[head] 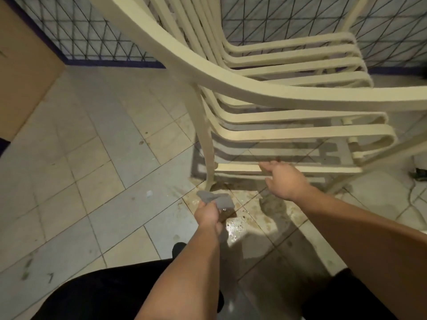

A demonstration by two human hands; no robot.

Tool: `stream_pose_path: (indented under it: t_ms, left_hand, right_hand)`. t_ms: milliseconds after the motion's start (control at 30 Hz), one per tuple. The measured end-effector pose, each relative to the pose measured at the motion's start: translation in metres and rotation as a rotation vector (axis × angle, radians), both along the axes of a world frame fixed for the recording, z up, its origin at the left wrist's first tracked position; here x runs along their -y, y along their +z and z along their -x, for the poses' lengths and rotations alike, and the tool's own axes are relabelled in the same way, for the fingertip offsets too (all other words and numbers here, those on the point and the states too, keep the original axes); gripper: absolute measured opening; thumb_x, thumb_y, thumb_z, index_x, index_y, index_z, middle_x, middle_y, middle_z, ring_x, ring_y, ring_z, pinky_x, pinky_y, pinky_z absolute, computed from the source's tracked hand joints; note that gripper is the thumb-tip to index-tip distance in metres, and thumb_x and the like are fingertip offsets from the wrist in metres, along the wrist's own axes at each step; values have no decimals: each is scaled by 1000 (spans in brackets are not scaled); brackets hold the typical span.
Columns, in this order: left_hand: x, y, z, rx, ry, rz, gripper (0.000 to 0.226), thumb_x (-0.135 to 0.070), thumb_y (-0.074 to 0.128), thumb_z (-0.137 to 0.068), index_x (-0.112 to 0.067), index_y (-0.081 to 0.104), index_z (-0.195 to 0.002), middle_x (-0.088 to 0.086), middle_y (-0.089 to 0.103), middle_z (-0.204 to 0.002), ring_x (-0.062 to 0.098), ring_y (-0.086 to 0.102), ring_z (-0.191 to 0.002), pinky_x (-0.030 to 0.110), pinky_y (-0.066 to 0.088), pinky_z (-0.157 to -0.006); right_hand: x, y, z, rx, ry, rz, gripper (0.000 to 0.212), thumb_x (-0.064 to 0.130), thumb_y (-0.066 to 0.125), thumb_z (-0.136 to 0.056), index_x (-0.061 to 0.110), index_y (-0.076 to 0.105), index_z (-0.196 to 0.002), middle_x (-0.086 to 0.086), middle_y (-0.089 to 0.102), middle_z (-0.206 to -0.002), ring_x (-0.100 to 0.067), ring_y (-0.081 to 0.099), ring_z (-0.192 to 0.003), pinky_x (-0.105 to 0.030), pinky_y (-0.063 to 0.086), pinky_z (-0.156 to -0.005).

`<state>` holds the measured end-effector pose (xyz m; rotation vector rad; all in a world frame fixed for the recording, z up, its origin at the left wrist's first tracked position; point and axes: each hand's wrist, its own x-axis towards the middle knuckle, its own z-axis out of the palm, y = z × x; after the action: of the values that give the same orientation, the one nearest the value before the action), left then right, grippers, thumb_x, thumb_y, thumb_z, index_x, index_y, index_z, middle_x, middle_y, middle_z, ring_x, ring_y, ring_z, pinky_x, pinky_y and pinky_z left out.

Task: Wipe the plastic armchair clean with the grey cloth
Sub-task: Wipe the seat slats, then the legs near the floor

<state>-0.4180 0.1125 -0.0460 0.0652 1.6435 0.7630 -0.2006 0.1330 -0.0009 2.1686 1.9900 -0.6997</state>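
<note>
A cream plastic armchair (265, 88) with slatted seat and back fills the upper right, its curved armrest sweeping across the view. My left hand (208, 214) grips a small grey cloth (217, 199) just above the tiled floor, beside the foot of the chair's near leg (204, 144). My right hand (284, 179) is stretched out with fingers straight, its fingertips at the lowest seat slat (238, 167). The cloth is apart from the chair.
The tiled floor (92, 169) is wet and stained brown under the chair leg. A wire mesh fence (92, 38) runs along the back. A brown panel (23, 72) stands at the left. My dark-trousered legs (104, 294) fill the bottom.
</note>
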Motion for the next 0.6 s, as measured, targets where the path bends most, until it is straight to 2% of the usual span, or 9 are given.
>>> stream_pose_path:
  t_ms: [67,133,200,267,300,367,433,500,600]
  left_hand:
    - [-17,5,-11,33,28,-65,44,8,50,-96,-7,58,-136,11,68,-115,20,66,-92,28,59,-87]
    - [-42,14,-19,76,127,-132,48,15,43,-94,1,53,-138,15,66,-121,19,65,-88,23,57,-82]
    - [-58,23,-22,63,193,-138,43,17,39,-93,6,54,-131,15,66,-115,19,63,-81,19,55,-67]
    - [-60,37,-22,58,229,-131,40,13,41,-93,0,59,-127,10,67,-101,18,61,-76,18,51,-54]
    - [-58,45,-22,81,251,-146,40,12,43,-94,-2,60,-126,8,67,-101,17,63,-80,18,53,-56]
    - [-54,60,-27,173,298,-201,34,12,45,-95,-2,60,-122,9,65,-115,20,64,-100,20,57,-80]
    - [-46,81,-36,218,291,-288,22,9,47,-98,-4,61,-108,8,62,-119,19,61,-113,23,52,-95]
    - [-34,99,-43,200,123,-439,20,3,49,-101,-8,65,-101,7,67,-113,15,64,-107,21,53,-93]
    - [-15,98,-45,-18,-263,-589,26,-3,52,-100,-18,74,-102,2,77,-105,16,70,-95,35,56,-90]
  right_hand:
    - [5,-1,-11,144,63,141,69,33,45,-98,24,13,-158,-12,24,-162,-33,25,-147,-52,21,-120]
    - [7,-4,-19,176,93,248,79,38,45,-98,23,-4,-158,-9,2,-166,-34,5,-152,-56,12,-121]
    - [7,-7,-20,159,94,282,83,40,45,-97,24,-9,-158,-5,-7,-166,-34,-4,-152,-58,8,-121]
    - [6,-6,-17,144,72,270,84,38,47,-96,26,-8,-158,-2,-9,-166,-34,-5,-152,-60,6,-120]
    - [6,-5,-15,137,57,261,85,37,48,-95,26,-8,-158,-2,-9,-166,-34,-6,-152,-61,6,-120]
    - [6,-1,-12,107,27,273,87,34,50,-92,27,-6,-158,-1,-8,-166,-33,-5,-152,-61,5,-120]
    - [3,-2,-15,46,-9,303,85,33,50,-91,28,-1,-159,0,-5,-166,-33,-3,-153,-60,3,-120]
    - [0,9,-20,-116,-106,255,70,36,47,-96,27,18,-158,-1,11,-166,-31,11,-152,-52,11,-121]
    - [11,33,-18,-724,-479,13,42,41,47,-102,25,55,-140,0,53,-145,-26,50,-132,-36,37,-111]
